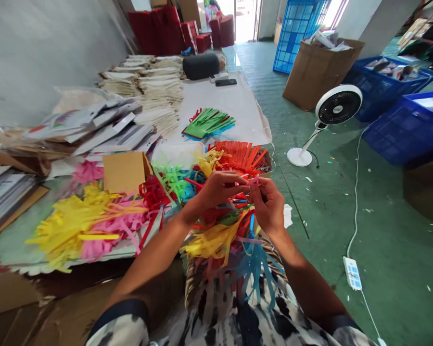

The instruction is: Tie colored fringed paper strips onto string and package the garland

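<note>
My left hand (222, 188) and my right hand (268, 204) meet above a heap of coloured fringed strips. Pinched between the fingertips of both is a pink paper strip (253, 181); its exact fold is too small to make out. Below them, a yellow fringed tassel (211, 242) and a blue fringed tassel (256, 269) hang over my lap. Just beyond my fingers lies a red-orange fringe (240, 154). Light green strips (171, 175) lie left of my left hand. Farther up the table rests a flat stack of green fringed sheets (207, 124).
Yellow fringe (72, 221) and pink fringe (115, 226) spread over the table's left side, near a tan card box (124, 172). Stacked paper bundles (157, 91) line the back. On the floor at right stand a white fan (339, 108), a power strip (352, 273) and blue crates (411, 129).
</note>
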Tool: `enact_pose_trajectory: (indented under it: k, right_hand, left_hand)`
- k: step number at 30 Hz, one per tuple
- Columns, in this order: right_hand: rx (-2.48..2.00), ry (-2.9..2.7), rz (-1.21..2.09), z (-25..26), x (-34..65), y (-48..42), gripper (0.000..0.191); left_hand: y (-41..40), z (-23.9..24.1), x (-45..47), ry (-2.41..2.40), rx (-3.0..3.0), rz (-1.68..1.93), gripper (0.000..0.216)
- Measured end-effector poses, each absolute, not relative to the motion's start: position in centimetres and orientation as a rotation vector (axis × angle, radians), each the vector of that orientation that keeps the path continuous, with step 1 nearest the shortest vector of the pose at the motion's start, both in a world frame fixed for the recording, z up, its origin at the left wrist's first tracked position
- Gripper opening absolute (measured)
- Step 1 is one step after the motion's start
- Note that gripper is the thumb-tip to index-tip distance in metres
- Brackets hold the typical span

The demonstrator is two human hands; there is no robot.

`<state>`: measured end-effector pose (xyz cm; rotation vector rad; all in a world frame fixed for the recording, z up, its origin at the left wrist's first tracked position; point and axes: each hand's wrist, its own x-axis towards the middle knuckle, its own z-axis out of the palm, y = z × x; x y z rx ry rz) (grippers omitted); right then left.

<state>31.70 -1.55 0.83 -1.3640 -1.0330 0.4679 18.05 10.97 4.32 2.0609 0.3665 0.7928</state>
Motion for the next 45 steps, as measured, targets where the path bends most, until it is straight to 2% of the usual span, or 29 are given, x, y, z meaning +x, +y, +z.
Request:
enact_pose_trajectory:
  k: [17,27,35,41,45]
  right_hand:
    - [-1.385,-1.016,0.507,1.0,31.6,-1.6,0.027]
    - [-1.305,-1.103,0.502,1.0,31.9,-1.7,0.022]
    - [-1.281,-1.136,0.517,0.8,32.2,-1.8,0.022]
    - [-1.292,-1.089,0.554,0.6,32.1,-1.7,0.023]
    - [-1.324,-1.043,0.548,0.5,31.9,-1.8,0.026]
  left_hand:
    - [10.8,4.8,17.8,0.350,2.034,0.810,0.028]
    - [10.7,5.3,17.3,0.384,1.829,0.699,0.038]
    - [10.6,5.5,17.1,0.397,1.948,0.644,0.039]
    - [10.6,6.0,17.4,0.373,2.116,0.688,0.019]
    - [10.5,6.2,17.9,0.503,2.300,0.880,0.008]
